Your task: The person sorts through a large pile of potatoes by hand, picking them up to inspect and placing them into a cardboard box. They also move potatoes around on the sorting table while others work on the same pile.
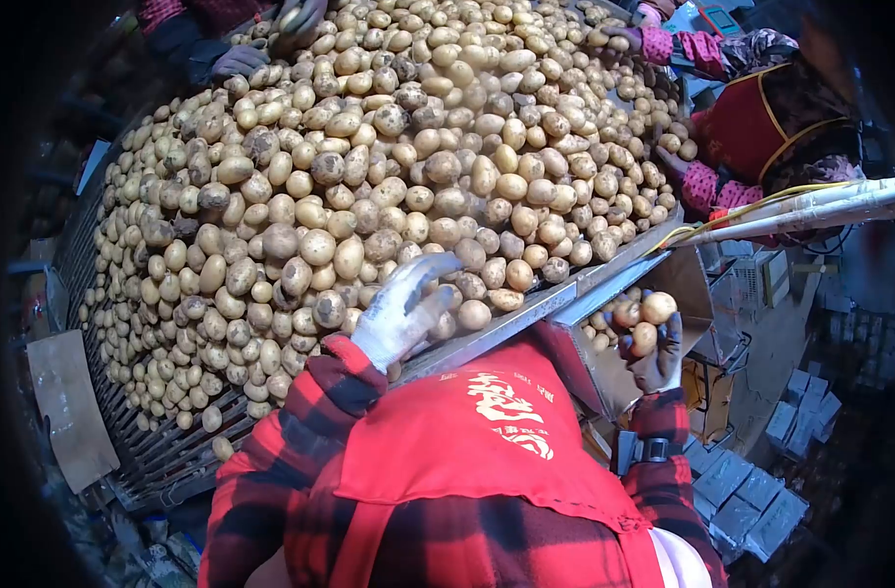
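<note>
A big heap of dusty yellow potatoes [369,176] covers a slatted sorting table [163,461] in front of me. My left hand [403,309], in a white glove, rests on the potatoes at the table's near metal edge [526,314]; whether it grips one I cannot tell. My right hand [655,355], in a dark glove, holds potatoes [648,323] over a cardboard box [688,279] at the table's right corner. I wear a red apron over red-and-black plaid sleeves.
A person in a red vest and pink cuffs [761,127] works at the far right of the heap. Another person's gloved hands [242,59] reach in at the far left. White pipes [810,211] jut out on the right. Grey flat boxes [751,490] lie on the floor below.
</note>
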Demonstrator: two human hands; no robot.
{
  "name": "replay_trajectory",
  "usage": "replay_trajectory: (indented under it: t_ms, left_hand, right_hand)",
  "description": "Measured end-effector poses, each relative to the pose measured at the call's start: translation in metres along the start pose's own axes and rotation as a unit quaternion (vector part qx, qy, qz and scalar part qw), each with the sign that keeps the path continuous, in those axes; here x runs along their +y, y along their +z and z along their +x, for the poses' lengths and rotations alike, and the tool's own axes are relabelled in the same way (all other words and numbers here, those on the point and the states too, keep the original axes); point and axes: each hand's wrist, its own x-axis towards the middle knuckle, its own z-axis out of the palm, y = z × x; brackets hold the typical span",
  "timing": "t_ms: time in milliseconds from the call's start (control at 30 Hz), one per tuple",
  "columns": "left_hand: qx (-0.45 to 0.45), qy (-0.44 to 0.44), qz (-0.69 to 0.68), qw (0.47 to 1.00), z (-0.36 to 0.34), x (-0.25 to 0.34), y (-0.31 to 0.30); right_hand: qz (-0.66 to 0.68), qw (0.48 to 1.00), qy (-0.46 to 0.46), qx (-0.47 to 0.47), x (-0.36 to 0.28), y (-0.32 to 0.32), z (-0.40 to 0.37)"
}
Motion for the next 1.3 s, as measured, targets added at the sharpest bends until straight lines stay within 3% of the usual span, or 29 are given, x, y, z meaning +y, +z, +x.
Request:
replay_trajectory:
  t_ms: [67,133,167,200,233,267,300,333,400,433,500,533,600,667,700,733,767,800,833,867,933,1000,1033,1133,1167,1200,1233,1267,1300]
  left_hand:
    - [0.01,-0.018,-0.001,1.0,-0.001,-0.005,-0.003]
    - [0.019,0.007,0.026,0.999,-0.002,-0.003,-0.001]
    - [0.02,0.014,0.04,0.999,-0.003,-0.011,0.0]
    - [0.019,0.019,0.055,0.998,-0.005,-0.019,0.001]
    - [0.022,0.029,0.08,0.996,-0.004,-0.027,0.001]
    - [0.024,0.039,0.091,0.995,-0.003,-0.028,0.001]
    - [0.027,0.048,0.101,0.993,-0.002,-0.028,0.002]
    - [0.032,0.058,0.111,0.992,-0.001,-0.028,0.002]
    - [0.037,0.065,0.116,0.991,0.0,-0.028,0.002]
    - [0.04,0.067,0.119,0.99,0.001,-0.027,0.001]
    - [0.052,0.055,0.106,0.992,0.0,-0.024,0.001]
    - [0.057,0.048,0.099,0.992,-0.001,-0.023,0.001]
    - [0.061,0.047,0.077,0.994,-0.001,-0.024,0.002]
    - [0.059,0.03,0.029,0.997,-0.001,-0.018,0.0]
    - [0.07,-0.024,-0.096,0.993,-0.005,-0.016,0.001]
    - [0.1,-0.04,-0.139,0.984,-0.004,-0.013,-0.001]
    - [0.132,-0.053,-0.182,0.973,-0.002,-0.009,-0.003]
    - [0.174,-0.004,-0.182,0.968,0.005,-0.018,-0.003]
    - [0.208,0.049,-0.266,0.94,0.019,-0.028,-0.006]
    - [0.234,-0.021,-0.26,0.937,0.04,0.019,-0.023]
    - [0.226,-0.07,-0.234,0.943,0.064,0.018,-0.025]
    - [0.217,-0.159,-0.042,0.962,0.081,0.025,-0.023]
    - [0.245,-0.104,-0.144,0.953,0.089,-0.007,-0.015]
    - [0.237,-0.198,-0.285,0.908,0.082,-0.009,-0.002]
    - [0.168,-0.138,-0.312,0.925,0.073,-0.008,0.003]
    - [0.112,-0.158,-0.238,0.952,0.073,-0.01,0.003]
    - [0.102,-0.119,-0.064,0.986,0.068,-0.012,-0.003]
    - [0.09,-0.075,0.111,0.987,0.062,-0.01,-0.013]
    - [0.206,0.017,0.29,0.935,0.061,-0.011,-0.019]
  right_hand:
    - [0.041,0.99,0.055,0.12,-0.019,-0.022,0.0]
    - [-0.079,0.935,-0.037,0.345,-0.024,-0.065,0.02]
    - [-0.202,0.897,-0.098,0.381,-0.027,-0.028,0.026]
    - [-0.234,0.899,-0.184,0.322,-0.022,-0.025,0.042]
    - [-0.314,0.885,-0.197,0.283,-0.022,0.026,0.049]
    - [-0.351,0.887,-0.235,0.185,-0.008,0.028,0.077]
    - [-0.372,0.888,-0.225,0.152,0.005,0.07,0.092]
    - [-0.484,0.839,-0.237,0.081,0.019,0.116,0.107]
    - [-0.574,0.778,-0.249,-0.062,0.047,0.178,0.139]
    - [-0.64,0.687,-0.329,-0.103,0.06,0.202,0.16]
    - [-0.719,0.602,-0.318,-0.143,0.08,0.253,0.189]
    - [-0.806,0.506,-0.248,-0.183,0.091,0.277,0.208]
    - [-0.826,0.459,-0.316,-0.089,0.146,0.286,0.258]
    - [-0.827,0.456,-0.263,-0.197,0.112,0.304,0.248]
    - [-0.774,0.541,-0.252,-0.21,0.096,0.294,0.246]
    - [-0.568,0.784,0.01,-0.25,0.069,0.305,0.22]
    - [-0.457,0.847,0.06,-0.266,0.068,0.287,0.23]
    - [-0.336,0.895,0.113,-0.271,0.067,0.277,0.227]
    - [-0.279,0.905,0.121,-0.298,0.07,0.264,0.216]
    - [-0.217,0.913,0.129,-0.32,0.068,0.261,0.188]
    - [-0.359,0.882,0.054,-0.302,0.067,0.271,0.163]
    - [-0.433,0.842,-0.081,-0.31,0.075,0.269,0.147]
    - [-0.416,0.859,-0.049,-0.293,0.071,0.271,0.136]
    - [-0.41,0.834,-0.069,-0.362,0.058,0.237,0.123]
    - [-0.413,0.851,-0.005,-0.326,0.049,0.227,0.118]
    - [-0.313,0.89,0.093,-0.319,0.046,0.204,0.119]
    - [-0.289,0.906,0.101,-0.292,0.05,0.187,0.117]
    - [-0.266,0.921,0.109,-0.265,0.051,0.175,0.114]
    - [-0.227,0.936,0.136,-0.23,0.044,0.175,0.105]
